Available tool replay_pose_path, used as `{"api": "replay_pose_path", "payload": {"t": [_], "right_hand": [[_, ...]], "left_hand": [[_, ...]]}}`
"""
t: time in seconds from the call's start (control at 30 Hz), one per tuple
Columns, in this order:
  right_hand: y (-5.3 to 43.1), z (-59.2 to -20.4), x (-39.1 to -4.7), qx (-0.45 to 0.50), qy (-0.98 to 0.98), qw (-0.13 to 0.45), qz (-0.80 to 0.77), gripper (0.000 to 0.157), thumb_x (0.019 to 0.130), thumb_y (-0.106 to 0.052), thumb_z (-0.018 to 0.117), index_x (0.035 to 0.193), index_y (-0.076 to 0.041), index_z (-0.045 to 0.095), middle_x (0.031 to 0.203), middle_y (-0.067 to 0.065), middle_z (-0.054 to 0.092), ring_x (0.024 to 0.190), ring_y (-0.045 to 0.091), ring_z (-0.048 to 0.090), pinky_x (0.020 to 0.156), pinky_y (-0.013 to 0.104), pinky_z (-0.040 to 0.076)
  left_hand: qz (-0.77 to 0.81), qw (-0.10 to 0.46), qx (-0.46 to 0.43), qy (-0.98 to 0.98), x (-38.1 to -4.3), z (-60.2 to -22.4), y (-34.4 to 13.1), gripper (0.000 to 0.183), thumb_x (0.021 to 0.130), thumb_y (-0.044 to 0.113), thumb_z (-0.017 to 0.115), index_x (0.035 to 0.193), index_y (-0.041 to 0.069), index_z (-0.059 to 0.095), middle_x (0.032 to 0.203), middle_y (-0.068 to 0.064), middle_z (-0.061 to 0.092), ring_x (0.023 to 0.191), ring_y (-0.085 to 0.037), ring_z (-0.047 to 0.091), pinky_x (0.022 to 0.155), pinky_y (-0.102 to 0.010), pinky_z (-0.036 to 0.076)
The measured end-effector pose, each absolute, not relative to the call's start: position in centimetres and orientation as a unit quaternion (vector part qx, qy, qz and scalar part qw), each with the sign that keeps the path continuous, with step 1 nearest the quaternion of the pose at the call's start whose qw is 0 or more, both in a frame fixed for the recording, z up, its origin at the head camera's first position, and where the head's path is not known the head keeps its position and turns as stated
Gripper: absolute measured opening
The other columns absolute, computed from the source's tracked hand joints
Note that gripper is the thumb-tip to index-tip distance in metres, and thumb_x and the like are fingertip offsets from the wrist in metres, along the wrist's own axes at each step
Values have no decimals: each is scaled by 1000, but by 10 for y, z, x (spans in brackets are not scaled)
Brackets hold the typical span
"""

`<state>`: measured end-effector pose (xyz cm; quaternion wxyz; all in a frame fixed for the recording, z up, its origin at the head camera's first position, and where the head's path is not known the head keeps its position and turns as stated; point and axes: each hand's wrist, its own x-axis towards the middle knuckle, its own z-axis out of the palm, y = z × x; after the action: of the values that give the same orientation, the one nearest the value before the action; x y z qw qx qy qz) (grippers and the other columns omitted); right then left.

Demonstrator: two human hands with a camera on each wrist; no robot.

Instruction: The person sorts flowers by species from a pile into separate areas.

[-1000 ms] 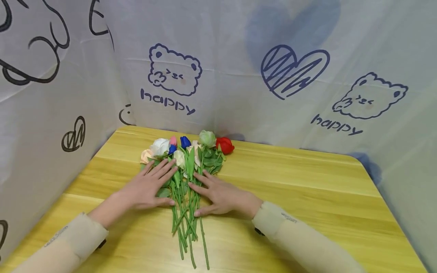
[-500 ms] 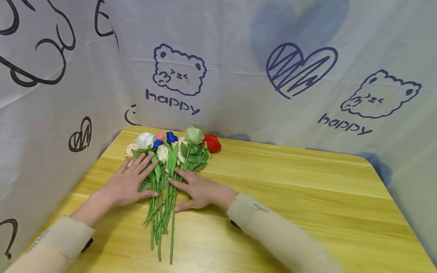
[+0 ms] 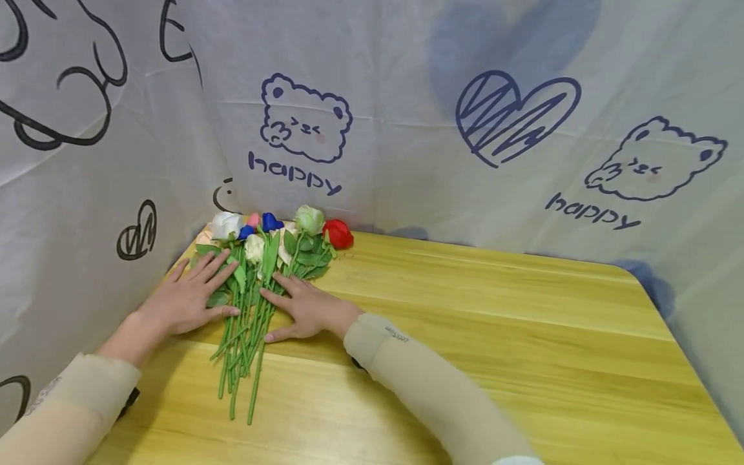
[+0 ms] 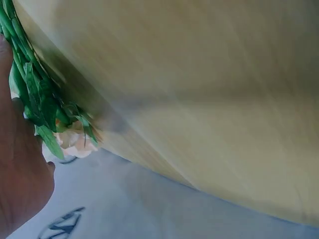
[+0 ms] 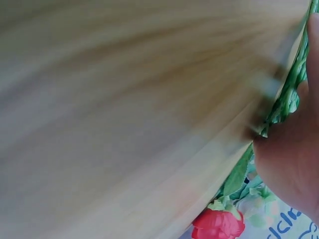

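A bunch of artificial flowers with long green stems [image 3: 247, 342] lies at the table's far left corner, stems toward me. Its heads include a white rose [image 3: 227, 226], blue blooms [image 3: 270, 222], a pale green bloom [image 3: 310, 219] and a red rose [image 3: 338, 234]. My left hand [image 3: 188, 297] lies on the bunch's left side, fingers spread over leaves and stems. From the right, my right hand [image 3: 308, 307] touches the stems with spread fingers. In the left wrist view a peach bloom [image 4: 75, 142] shows past the hand; the right wrist view shows the red rose [image 5: 218, 224] at its lower edge.
The yellow wood-grain table [image 3: 465, 336] extends to the right of the bunch. A pale cloth curtain [image 3: 401, 181] with bear and heart drawings hangs close behind the table, and another stretch of curtain [image 3: 75, 213] runs along its left side.
Both hands and the flower bunch have moved left across the table, and slightly away from me, toward the far left corner. The fingers stay spread throughout. The head view has shifted slightly.
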<state>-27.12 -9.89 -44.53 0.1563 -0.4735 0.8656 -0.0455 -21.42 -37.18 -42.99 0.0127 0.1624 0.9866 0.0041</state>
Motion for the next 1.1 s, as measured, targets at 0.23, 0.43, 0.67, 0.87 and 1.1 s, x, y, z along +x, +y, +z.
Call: {"api": "replay_pose_path", "payload": {"t": [0.23,0.43,0.67,0.87,1.1], "right_hand": [[-119,-446,-277,-459,872,162,-50,93,95,-79,47,167,-38,5,175,2,-11,160,29,-1,130,43,10],[-131,-449,-280,-446,880,154,-53,92,94,-80,45,167,-39,5,175,1,-10,161,26,0,130,40,9],[-136,-449,-281,-437,886,148,-44,91,95,-80,44,167,-40,5,175,1,-10,161,26,2,130,39,9],[-135,-445,-280,-432,888,151,-53,88,97,-78,42,167,-39,8,175,1,-8,161,25,3,129,39,10],[-127,-441,-282,-437,885,144,-63,84,99,-75,42,168,-35,15,176,0,-3,160,23,8,128,36,17]], "left_hand": [[6,25,148,989,-221,-426,-390,98,97,67,59,166,8,23,172,-20,10,155,-49,11,122,-71,5],[7,30,137,990,-227,-424,-397,97,97,65,60,166,8,22,173,-19,8,154,-51,12,120,-73,9],[7,35,134,990,-233,-424,-402,99,96,67,60,166,8,23,173,-18,7,154,-51,11,120,-74,9],[1,33,135,990,-236,-424,-403,101,95,70,59,166,8,23,173,-18,8,154,-52,11,120,-73,9],[-5,27,140,990,-234,-421,-399,102,95,68,61,167,8,21,173,-19,6,154,-51,11,120,-73,9]]}}
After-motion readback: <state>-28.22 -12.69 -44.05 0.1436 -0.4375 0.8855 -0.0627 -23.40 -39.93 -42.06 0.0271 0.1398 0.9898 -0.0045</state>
